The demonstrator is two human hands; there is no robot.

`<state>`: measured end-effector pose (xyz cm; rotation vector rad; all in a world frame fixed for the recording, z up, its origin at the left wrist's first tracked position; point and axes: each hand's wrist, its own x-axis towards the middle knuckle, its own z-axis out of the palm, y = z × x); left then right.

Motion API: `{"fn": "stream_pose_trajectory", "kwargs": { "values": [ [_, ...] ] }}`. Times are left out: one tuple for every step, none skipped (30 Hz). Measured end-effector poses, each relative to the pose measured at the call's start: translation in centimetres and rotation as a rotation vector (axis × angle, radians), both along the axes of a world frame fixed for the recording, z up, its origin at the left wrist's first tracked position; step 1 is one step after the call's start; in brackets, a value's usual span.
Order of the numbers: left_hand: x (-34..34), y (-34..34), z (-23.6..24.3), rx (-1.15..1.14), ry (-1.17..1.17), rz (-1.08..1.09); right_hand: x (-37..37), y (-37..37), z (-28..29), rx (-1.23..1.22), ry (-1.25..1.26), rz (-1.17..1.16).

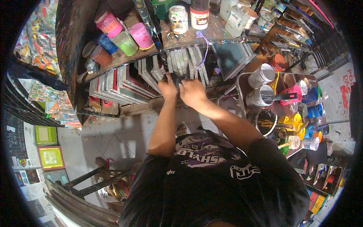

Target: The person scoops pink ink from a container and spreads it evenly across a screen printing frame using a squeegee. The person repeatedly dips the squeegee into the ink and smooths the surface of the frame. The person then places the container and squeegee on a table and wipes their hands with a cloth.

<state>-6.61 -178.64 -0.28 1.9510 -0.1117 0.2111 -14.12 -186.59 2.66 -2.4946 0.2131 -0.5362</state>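
Close together at the front of a shelf, my left hand [167, 87] and my right hand [192, 92] have their fingers closed on a small black thing [176, 80]. Its kind cannot be made out, since it blends into the dark gap behind. Just beyond my hands, several framed screens [181, 62] stand upright side by side on the lower shelf. More framed screens [123, 85] lean in a row left of my left hand. A purple ribbon [205, 53] hangs from the upper shelf, beyond my right hand.
Jars and tubs, among them a pink tub [140, 36] and a white jar [178, 19], stand on the upper shelf [172, 41]. To my right, a table holds white buckets [261, 75] and several paint tubs [291, 121]. Dark wooden bars [94, 176] stand at lower left.
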Motion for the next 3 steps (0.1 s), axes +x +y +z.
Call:
{"fn": "stream_pose_trajectory", "kwargs": {
  "values": [
    [0.7,-0.6,-1.5,-0.055,0.019,0.047,-0.1,-0.2,-0.3,0.010,-0.007,0.008],
    [2.2,0.0,-3.8,-0.052,0.068,0.120,-0.3,0.2,-0.2,0.031,0.048,0.022],
    [4.5,1.1,-7.1,-0.052,0.120,0.193,-0.6,0.5,0.2,0.049,0.106,0.036]
  ]
}}
